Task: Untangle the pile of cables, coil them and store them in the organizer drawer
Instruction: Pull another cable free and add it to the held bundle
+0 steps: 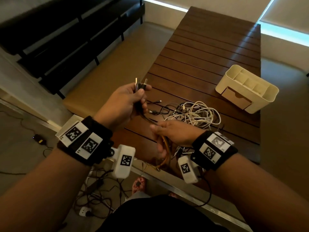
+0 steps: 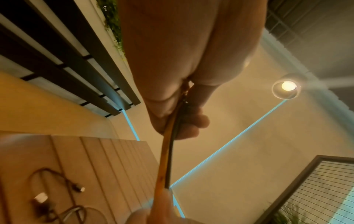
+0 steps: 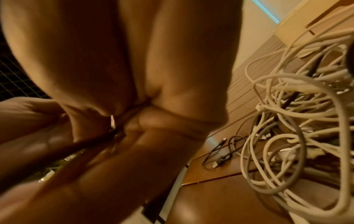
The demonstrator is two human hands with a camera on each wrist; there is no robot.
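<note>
Your bare forearms each wear a black wrist strap (image 1: pixel 87 139) at lower left and a second strap (image 1: pixel 215 149) at lower right, both carrying white square-patterned marker tags. A white camera box (image 1: pixel 124 161) hangs beneath each. Black clothing fills bottom centre.

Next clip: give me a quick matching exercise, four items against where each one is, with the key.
Items:
1. plug ends
2. orange cable
3. white cables
4. organizer

Places:
A. tangled heap on the table
B. table's far right edge
C. gripped in the left hand
D. running through the right hand

Pairs: 1-C, 2-D, 3-A, 4-B
</note>
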